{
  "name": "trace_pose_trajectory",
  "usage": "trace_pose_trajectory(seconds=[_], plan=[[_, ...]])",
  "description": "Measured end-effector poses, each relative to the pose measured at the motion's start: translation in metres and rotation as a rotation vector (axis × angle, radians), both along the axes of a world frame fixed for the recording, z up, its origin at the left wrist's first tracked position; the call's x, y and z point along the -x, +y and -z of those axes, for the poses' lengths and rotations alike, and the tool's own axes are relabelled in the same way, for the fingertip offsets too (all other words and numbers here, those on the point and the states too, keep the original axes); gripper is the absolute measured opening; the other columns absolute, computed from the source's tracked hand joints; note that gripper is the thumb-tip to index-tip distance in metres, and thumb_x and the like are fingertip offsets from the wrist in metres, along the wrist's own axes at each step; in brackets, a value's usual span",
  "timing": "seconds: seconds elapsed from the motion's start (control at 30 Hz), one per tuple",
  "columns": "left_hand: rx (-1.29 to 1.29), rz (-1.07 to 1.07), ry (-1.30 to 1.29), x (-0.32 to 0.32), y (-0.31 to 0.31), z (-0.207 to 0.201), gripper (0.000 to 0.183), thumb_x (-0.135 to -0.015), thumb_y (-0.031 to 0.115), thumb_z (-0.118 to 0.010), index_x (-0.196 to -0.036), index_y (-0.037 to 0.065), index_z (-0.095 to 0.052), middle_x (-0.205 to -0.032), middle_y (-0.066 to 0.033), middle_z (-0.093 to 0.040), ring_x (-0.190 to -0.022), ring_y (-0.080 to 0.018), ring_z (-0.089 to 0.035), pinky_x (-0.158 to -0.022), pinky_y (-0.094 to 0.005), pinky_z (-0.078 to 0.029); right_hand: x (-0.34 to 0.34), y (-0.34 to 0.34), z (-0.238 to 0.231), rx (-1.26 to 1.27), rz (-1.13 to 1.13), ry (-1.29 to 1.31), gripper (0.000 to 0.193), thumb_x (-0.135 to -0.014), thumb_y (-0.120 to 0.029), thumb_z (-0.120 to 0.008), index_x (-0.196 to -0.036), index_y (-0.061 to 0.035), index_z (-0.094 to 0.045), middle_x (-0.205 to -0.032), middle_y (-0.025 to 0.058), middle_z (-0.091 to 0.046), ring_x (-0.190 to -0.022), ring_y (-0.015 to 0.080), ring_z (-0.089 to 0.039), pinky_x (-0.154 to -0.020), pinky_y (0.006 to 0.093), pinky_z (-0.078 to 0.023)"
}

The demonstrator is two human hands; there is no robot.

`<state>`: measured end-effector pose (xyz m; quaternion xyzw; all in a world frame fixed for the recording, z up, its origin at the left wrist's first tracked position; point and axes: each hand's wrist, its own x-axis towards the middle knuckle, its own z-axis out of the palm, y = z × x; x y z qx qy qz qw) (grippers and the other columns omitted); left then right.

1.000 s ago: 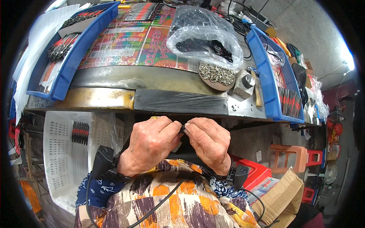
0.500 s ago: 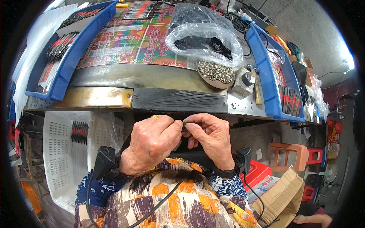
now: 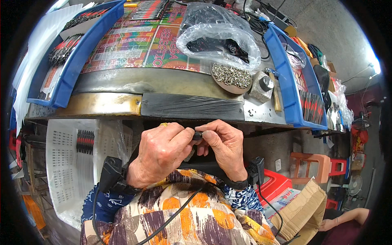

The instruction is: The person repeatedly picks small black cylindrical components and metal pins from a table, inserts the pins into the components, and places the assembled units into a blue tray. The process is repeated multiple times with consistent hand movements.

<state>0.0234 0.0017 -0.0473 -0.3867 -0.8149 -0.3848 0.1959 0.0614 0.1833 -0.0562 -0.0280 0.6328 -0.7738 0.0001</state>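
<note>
Just in front of the bench edge, both hands meet over my lap. A small black part [image 3: 197,135] shows between them, too small to tell its exact kind. My left hand [image 3: 163,149], with a ring on one finger, pinches it from the left. From the right, my right hand [image 3: 223,147] grips it between thumb and forefinger. On the bench beyond sit a round dish [image 3: 233,87] heaped with small silvery metal pieces and a clear plastic bag [image 3: 220,36] of black parts.
Blue trays of black-and-red pieces flank the bench, one at left [image 3: 75,65], one at right [image 3: 295,81]. A hammer [image 3: 277,92] lies beside a metal block [image 3: 260,92]. A white basket [image 3: 67,171] stands lower left. A cardboard box [image 3: 302,210] and another person's arm [image 3: 347,218] are lower right.
My right hand has shifted slightly left and the fingers have turned, so more of the small black part shows. At lower right, the other person's arm has come further into view.
</note>
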Motion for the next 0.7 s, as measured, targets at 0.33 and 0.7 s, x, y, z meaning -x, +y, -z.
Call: trace_pose_trajectory(seconds=[0.33,0.7], plan=[[0.009,0.006,0.037,-0.003,0.002,0.008,0.025,-0.068,0.006,-0.075,-0.092,0.003,-0.065,-0.076,-0.0072,-0.060,-0.064,-0.0245,-0.062,-0.056,-0.0352,-0.051,-0.002,-0.005,0.002,-0.037,0.068,-0.072,0.006,-0.091,-0.002,-0.068,-0.094,0.0030,-0.067,-0.079,0.0063,-0.067,-0.058,0.0081,-0.060,-0.052,0.0207,-0.048],[0.026,0.014,0.032,0.002,0.002,0.006,0.026,-0.069,0.007,-0.075,-0.092,0.004,-0.065,-0.075,-0.0067,-0.059,-0.064,-0.0248,-0.061,-0.056,-0.0356,-0.050,0.001,0.000,0.001,0.016,0.026,-0.101,0.007,-0.091,-0.004,-0.068,-0.092,0.0026,-0.064,-0.076,0.0049,-0.065,-0.058,0.0071,-0.057,-0.051,0.0205,-0.046]])
